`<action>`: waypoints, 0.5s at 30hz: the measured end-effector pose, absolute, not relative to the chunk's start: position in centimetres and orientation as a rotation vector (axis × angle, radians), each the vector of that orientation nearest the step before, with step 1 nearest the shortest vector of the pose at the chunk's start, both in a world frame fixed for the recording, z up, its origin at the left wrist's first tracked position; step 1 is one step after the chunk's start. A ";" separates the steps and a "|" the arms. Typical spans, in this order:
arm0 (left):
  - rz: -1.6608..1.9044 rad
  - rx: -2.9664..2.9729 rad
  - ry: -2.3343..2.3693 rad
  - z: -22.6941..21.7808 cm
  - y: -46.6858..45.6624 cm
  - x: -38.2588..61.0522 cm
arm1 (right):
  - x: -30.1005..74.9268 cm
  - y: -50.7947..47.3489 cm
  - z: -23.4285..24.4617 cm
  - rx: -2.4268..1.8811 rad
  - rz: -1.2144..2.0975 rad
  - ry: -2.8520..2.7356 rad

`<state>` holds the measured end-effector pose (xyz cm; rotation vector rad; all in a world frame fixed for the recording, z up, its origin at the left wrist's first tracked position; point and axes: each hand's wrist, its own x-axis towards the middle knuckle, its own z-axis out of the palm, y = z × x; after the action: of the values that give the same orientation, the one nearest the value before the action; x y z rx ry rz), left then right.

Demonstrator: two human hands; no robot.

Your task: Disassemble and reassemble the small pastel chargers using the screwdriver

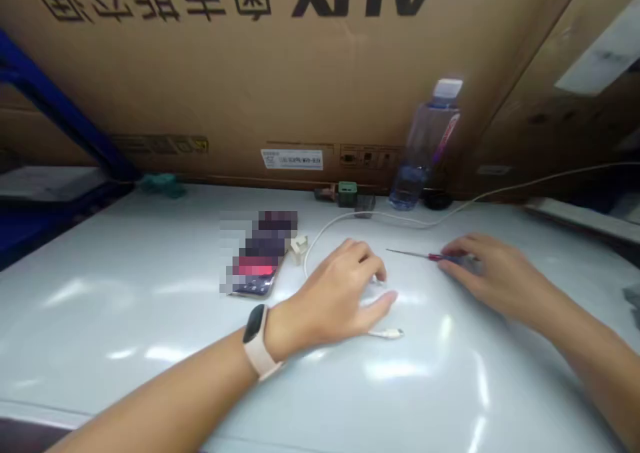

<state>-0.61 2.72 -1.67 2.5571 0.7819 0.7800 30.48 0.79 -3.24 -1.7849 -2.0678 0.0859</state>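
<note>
The person's right hand (493, 270) holds a small screwdriver (435, 257) by its handle, thumb and fingers closed around it; from this grip the thin shaft points toward the left hand (345, 286). The left hand is curved over the table (150, 306), its thumb apart from the fingers. Something pale shows in that gap, but I cannot tell whether it is grasped. On the near side of the left thumb lies a white plug (394, 334); beyond the knuckles curves a white cable (425, 224). I judge the screwdriver light and stiff, its handle perhaps slippery, so the thick handle is the good place to hold. The cable is probably soft, better taken by the plug.
</note>
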 end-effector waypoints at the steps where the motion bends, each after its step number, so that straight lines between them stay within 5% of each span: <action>1: 0.709 2.602 0.711 -1.2 2.6 -0.8 | 30.5 0.8 -3.3 -1.786 0.080 -2.068; 7: 0.281 2.786 0.486 0.1 2.1 -1.4 | 30.3 0.6 -3.2 -1.761 0.082 -2.054; 15: 0.492 2.361 0.633 3.4 2.3 -2.3 | 29.9 0.3 -2.4 -1.783 0.121 -2.075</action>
<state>-2.28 2.25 3.44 2.3608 0.6326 0.4916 29.90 0.28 -2.45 -1.7835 -2.0747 0.1212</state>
